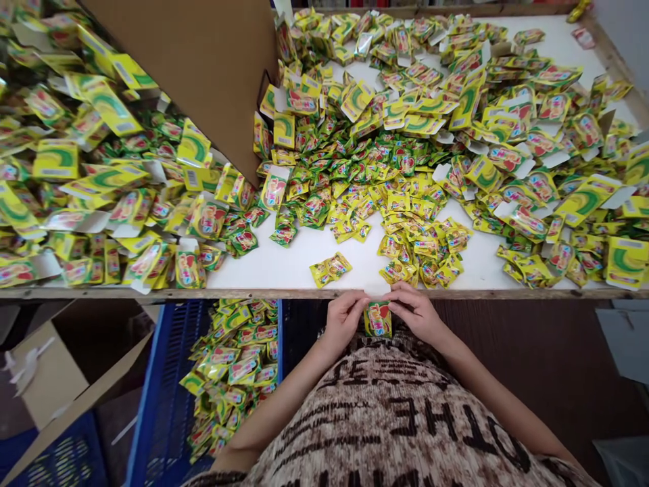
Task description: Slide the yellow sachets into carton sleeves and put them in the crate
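Note:
Between both hands, just off the table's front edge, is a small green and yellow candy box with its white top flap raised. My left hand pinches the box at its upper left corner. At the upper right, my right hand closes its fingers on the same box. On the white table just beyond lie a pair of yellow candy packets and a heap of yellow packets. Green packets are piled farther back.
A brown cardboard panel stands slanted on the table at left. Small boxes are heaped on its left, more boxes on the right. Below the table, a blue crate holds filled boxes; an open carton is at far left.

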The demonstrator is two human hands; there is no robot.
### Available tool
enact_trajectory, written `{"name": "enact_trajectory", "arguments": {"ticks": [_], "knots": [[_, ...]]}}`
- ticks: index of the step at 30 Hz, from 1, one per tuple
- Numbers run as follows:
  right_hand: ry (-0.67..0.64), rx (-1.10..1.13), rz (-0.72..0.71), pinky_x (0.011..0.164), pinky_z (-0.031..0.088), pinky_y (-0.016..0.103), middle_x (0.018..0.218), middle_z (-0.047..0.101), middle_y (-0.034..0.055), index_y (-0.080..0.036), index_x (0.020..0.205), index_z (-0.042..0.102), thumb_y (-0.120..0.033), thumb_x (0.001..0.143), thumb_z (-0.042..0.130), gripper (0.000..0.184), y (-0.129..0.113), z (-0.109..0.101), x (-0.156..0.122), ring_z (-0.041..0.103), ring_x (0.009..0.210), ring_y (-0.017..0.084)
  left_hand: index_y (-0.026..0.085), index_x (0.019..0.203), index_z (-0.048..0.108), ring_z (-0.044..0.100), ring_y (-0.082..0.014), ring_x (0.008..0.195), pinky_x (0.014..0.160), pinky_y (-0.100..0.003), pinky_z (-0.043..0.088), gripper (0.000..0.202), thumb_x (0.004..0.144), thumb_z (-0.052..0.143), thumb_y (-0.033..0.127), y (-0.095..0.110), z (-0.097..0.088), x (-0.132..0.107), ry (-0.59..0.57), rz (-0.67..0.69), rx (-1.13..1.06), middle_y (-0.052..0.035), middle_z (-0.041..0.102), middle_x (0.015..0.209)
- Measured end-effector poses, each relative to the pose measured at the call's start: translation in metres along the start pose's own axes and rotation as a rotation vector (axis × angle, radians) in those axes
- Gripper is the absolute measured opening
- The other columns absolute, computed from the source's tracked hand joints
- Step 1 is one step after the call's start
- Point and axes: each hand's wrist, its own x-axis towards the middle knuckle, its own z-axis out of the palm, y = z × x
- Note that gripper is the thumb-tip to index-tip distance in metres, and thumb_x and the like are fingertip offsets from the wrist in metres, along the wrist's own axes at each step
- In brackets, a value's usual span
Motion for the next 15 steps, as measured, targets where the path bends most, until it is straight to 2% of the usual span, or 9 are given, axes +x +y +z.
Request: {"name": "enact_trajectory", "arguments": {"ticks": [2, 4, 5, 7, 10, 13, 15], "knots": [[0.082, 0.098, 0.047, 0.087, 0.052, 0.034, 0.096, 0.066, 0.0048, -0.025, 0.104, 0.071, -0.035, 0.089, 0.064, 0.019, 0.001, 0.002, 0.001, 0.064, 0.092, 0.019, 0.016, 0.081, 0.071, 0.062, -0.0126, 0.077, 0.075, -0.024, 0.049, 0.020, 0.090, 0.062, 0.032, 0.003, -0.002, 0.005, 0.000, -0.005, 0.002, -0.0036, 0.070, 0.082], [0.173, 0.201, 0.113, 0.081, 0.054, 0.033, 0.093, 0.069, 0.0034, -0.026, 0.114, 0.066, -0.035, 0.085, 0.070, 0.031, 0.001, 0.004, 0.004, 0.066, 0.085, 0.018, 0.018, 0.093, 0.070, 0.062, -0.0123, 0.076, 0.073, -0.023, 0.050, 0.016, 0.086, 0.067, 0.033, 0.004, -0.001, 0.010, 0.030, -0.070, -0.081, -0.0022, 0.069, 0.081], [0.201, 0.228, 0.136, 0.078, 0.055, 0.032, 0.091, 0.070, 0.0028, -0.026, 0.113, 0.066, -0.036, 0.082, 0.072, 0.033, 0.001, 0.005, 0.006, 0.066, 0.081, 0.018, 0.020, 0.103, 0.068, 0.063, -0.0121, 0.074, 0.071, -0.023, 0.050, 0.023, 0.084, 0.070, 0.033, 0.005, -0.001, 0.012, 0.049, -0.102, -0.129, -0.0011, 0.069, 0.080], [0.201, 0.217, 0.148, 0.075, 0.056, 0.032, 0.085, 0.071, 0.0026, -0.024, 0.099, 0.071, -0.036, 0.078, 0.076, 0.025, -0.001, 0.004, 0.010, 0.067, 0.077, 0.018, 0.021, 0.111, 0.066, 0.064, -0.0124, 0.072, 0.069, -0.024, 0.051, 0.035, 0.080, 0.075, 0.033, 0.004, 0.000, 0.015, 0.064, -0.116, -0.167, -0.0009, 0.069, 0.080], [0.140, 0.184, 0.167, 0.069, 0.056, 0.031, 0.083, 0.074, 0.0045, -0.022, 0.078, 0.075, -0.040, 0.076, 0.076, 0.018, -0.005, -0.002, 0.014, 0.067, 0.075, 0.019, 0.018, 0.094, 0.075, 0.067, -0.0157, 0.076, 0.075, -0.028, 0.053, 0.019, 0.083, 0.072, 0.033, 0.004, -0.001, 0.017, -0.011, -0.038, -0.071, -0.0057, 0.074, 0.083], [0.123, 0.192, 0.265, 0.062, 0.055, 0.029, 0.081, 0.074, 0.0046, -0.020, 0.080, 0.075, -0.043, 0.075, 0.076, 0.024, -0.005, -0.006, 0.017, 0.066, 0.069, 0.018, 0.018, 0.088, 0.078, 0.068, -0.0177, 0.079, 0.077, -0.030, 0.053, 0.020, 0.086, 0.068, 0.035, 0.006, 0.001, 0.018, -0.024, -0.015, -0.018, -0.0076, 0.076, 0.085], [0.133, 0.170, 0.304, 0.066, 0.056, 0.031, 0.081, 0.075, 0.0044, -0.020, 0.084, 0.076, -0.043, 0.072, 0.078, 0.026, -0.005, -0.006, 0.018, 0.067, 0.071, 0.018, 0.018, 0.095, 0.078, 0.068, -0.0173, 0.077, 0.074, -0.029, 0.053, 0.023, 0.084, 0.068, 0.036, 0.007, 0.004, 0.019, 0.029, -0.094, -0.028, -0.0075, 0.077, 0.087]]}}
